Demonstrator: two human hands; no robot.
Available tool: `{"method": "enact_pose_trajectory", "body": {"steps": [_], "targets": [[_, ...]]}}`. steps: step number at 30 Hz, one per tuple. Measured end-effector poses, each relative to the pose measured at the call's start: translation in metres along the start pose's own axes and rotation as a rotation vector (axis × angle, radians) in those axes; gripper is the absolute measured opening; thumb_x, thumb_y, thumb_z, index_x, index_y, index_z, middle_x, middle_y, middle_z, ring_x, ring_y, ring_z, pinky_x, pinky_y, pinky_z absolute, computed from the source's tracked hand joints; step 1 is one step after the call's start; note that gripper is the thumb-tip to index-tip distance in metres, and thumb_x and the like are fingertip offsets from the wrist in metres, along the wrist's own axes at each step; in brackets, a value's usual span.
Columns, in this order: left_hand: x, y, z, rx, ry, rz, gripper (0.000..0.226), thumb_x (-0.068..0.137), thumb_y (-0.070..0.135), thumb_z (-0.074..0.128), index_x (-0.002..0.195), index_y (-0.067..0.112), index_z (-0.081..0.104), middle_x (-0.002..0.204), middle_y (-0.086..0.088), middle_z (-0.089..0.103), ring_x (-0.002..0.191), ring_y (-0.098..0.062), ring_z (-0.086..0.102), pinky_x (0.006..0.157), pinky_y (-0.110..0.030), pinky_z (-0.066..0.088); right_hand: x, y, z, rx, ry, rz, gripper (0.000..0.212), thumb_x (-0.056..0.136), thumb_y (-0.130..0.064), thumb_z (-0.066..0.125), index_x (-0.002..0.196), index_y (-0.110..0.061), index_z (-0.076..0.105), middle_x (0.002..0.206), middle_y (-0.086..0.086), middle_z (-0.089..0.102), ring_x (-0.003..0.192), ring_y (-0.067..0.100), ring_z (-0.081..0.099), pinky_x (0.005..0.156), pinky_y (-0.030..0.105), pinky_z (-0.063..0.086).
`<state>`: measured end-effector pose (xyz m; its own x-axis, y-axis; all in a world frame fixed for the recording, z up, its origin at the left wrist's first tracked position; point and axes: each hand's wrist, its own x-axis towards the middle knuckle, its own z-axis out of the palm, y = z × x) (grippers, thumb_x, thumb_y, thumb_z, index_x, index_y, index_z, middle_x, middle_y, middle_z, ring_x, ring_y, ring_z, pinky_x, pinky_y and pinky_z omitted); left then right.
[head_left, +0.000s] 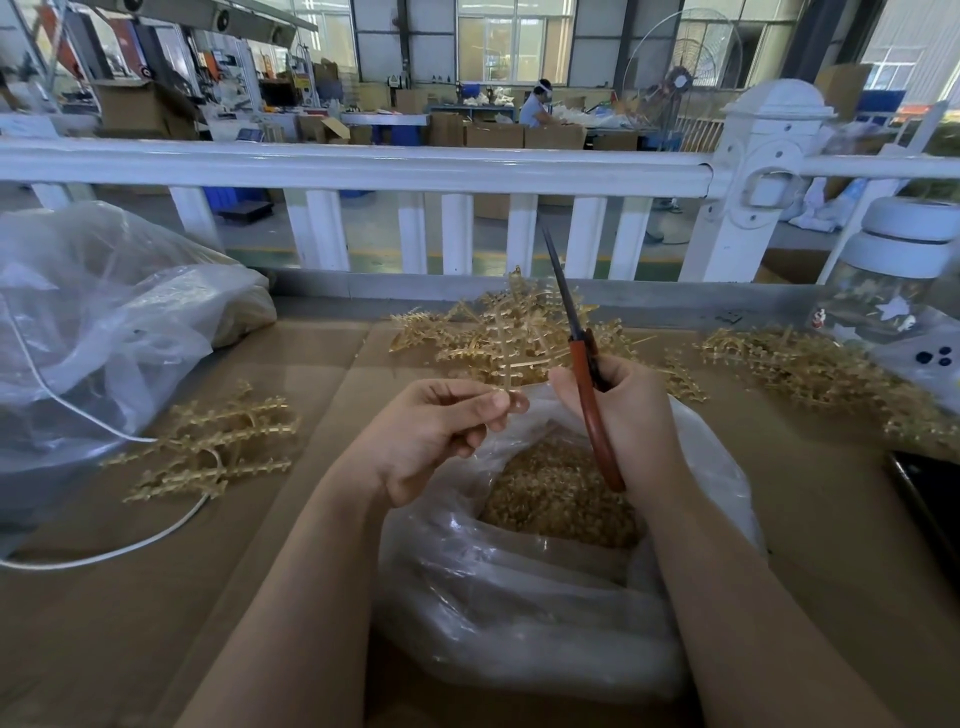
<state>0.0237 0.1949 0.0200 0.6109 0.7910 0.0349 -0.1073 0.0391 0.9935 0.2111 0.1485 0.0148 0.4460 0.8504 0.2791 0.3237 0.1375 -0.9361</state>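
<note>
Left grip (436, 436) pinches golden plastic sprig (514, 332) over bag (519, 613) so cuttings fall in; right grip (634, 415) clasps scissors (578, 358), blades up.

The scissors (579, 358) have dark, matt metal blades and glossy orange-red plastic handles. The sprig (508, 364) is golden, translucent plastic, knobbly along its stems, as are the loose sprigs (213, 447) and the cut bits (556, 499). The bag (519, 613) around those bits is thin clear plastic film, crinkled and shiny; the bigger bag (104, 312) looks the same. Brown matt cardboard, smooth but creased, covers the desk (156, 597). The fence (363, 166) is white and glossy, whether painted or plastic. The jar (883, 306) is clear and shiny under a matt white lid (909, 234); the cord (104, 556) is smooth and white.
</note>
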Motion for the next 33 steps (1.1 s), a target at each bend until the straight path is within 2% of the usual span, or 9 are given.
{"method": "enact_pose_trajectory", "body": {"steps": [3, 6, 9, 12, 15, 20, 25, 29, 33], "targets": [[0.001, -0.001, 0.003, -0.091, 0.015, 0.020, 0.015, 0.076, 0.023, 0.072, 0.084, 0.012, 0.079, 0.070, 0.001, 0.067, 0.059, -0.005, 0.056, 0.057, -0.015, 0.047, -0.001, -0.002, 0.002, -0.010, -0.018, -0.012, 0.020, 0.084, -0.032, 0.080, 0.071, -0.021, 0.071, 0.064, -0.006, 0.071, 0.054, 0.000, 0.060, 0.054, 0.013, 0.046], [0.005, -0.001, 0.005, -0.223, 0.137, 0.052, 0.017, 0.077, 0.025, 0.070, 0.084, 0.012, 0.078, 0.070, 0.000, 0.067, 0.059, -0.005, 0.060, 0.058, -0.016, 0.052, -0.001, 0.000, 0.002, -0.052, -0.043, -0.039, 0.025, 0.078, -0.046, 0.082, 0.069, -0.026, 0.069, 0.062, -0.013, 0.069, 0.056, -0.003, 0.061, 0.055, 0.012, 0.044], [0.008, -0.002, 0.004, -0.303, 0.230, 0.093, 0.021, 0.077, 0.025, 0.071, 0.090, 0.009, 0.076, 0.073, 0.000, 0.070, 0.061, -0.006, 0.063, 0.059, -0.017, 0.053, -0.002, 0.003, 0.001, -0.104, -0.077, -0.050, 0.035, 0.071, -0.061, 0.081, 0.075, -0.028, 0.069, 0.067, -0.019, 0.069, 0.062, -0.003, 0.063, 0.062, 0.021, 0.045], [0.008, -0.001, 0.003, -0.361, 0.300, 0.124, 0.011, 0.074, 0.019, 0.072, 0.081, 0.011, 0.077, 0.075, -0.002, 0.073, 0.065, -0.007, 0.068, 0.062, -0.017, 0.056, -0.004, 0.004, 0.003, -0.192, -0.100, -0.071, 0.059, 0.055, -0.085, 0.069, 0.082, -0.033, 0.067, 0.078, -0.030, 0.068, 0.074, -0.007, 0.064, 0.065, 0.024, 0.047], [0.009, 0.000, 0.003, -0.381, 0.342, 0.164, 0.004, 0.071, 0.015, 0.073, 0.072, 0.014, 0.076, 0.077, -0.004, 0.073, 0.069, -0.009, 0.069, 0.067, -0.018, 0.057, -0.005, 0.005, 0.003, -0.296, -0.131, -0.114, 0.075, 0.046, -0.101, 0.053, 0.084, -0.037, 0.064, 0.085, -0.037, 0.064, 0.080, -0.012, 0.061, 0.060, 0.018, 0.044], [0.010, 0.000, 0.003, -0.335, 0.371, 0.232, 0.004, 0.073, 0.015, 0.071, 0.071, 0.014, 0.075, 0.074, 0.000, 0.071, 0.066, -0.006, 0.066, 0.069, -0.018, 0.056, -0.007, 0.009, 0.004, -0.479, -0.161, -0.177, 0.057, 0.063, -0.087, 0.062, 0.090, -0.037, 0.063, 0.076, -0.019, 0.067, 0.073, -0.003, 0.062, 0.058, 0.020, 0.045], [0.011, -0.004, 0.003, -0.168, 0.394, 0.291, 0.023, 0.089, 0.009, 0.065, 0.070, 0.017, 0.073, 0.066, 0.000, 0.066, 0.064, -0.006, 0.062, 0.066, -0.018, 0.053, -0.010, 0.008, 0.002, -0.551, -0.190, -0.225, 0.050, 0.070, -0.081, 0.065, 0.098, -0.040, 0.057, 0.078, -0.025, 0.061, 0.078, -0.012, 0.057, 0.053, 0.010, 0.041], [0.011, -0.005, 0.003, -0.111, 0.406, 0.299, 0.019, 0.094, 0.003, 0.060, 0.079, 0.010, 0.071, 0.066, 0.000, 0.067, 0.065, -0.007, 0.062, 0.064, -0.018, 0.052, -0.012, 0.005, 0.002, -0.582, -0.173, -0.248, 0.052, 0.071, -0.081, 0.064, 0.102, -0.041, 0.058, 0.077, -0.028, 0.057, 0.073, -0.012, 0.051, 0.055, 0.009, 0.033], [0.011, -0.003, 0.005, -0.105, 0.407, 0.318, 0.033, 0.092, 0.002, 0.061, 0.068, 0.019, 0.076, 0.066, 0.001, 0.069, 0.065, -0.006, 0.065, 0.065, -0.018, 0.053, -0.012, 0.005, 0.000, -0.625, -0.146, -0.263, 0.055, 0.071, -0.080, 0.064, 0.105, -0.037, 0.061, 0.077, -0.029, 0.055, 0.071, -0.011, 0.049, 0.058, 0.009, 0.034]]}}
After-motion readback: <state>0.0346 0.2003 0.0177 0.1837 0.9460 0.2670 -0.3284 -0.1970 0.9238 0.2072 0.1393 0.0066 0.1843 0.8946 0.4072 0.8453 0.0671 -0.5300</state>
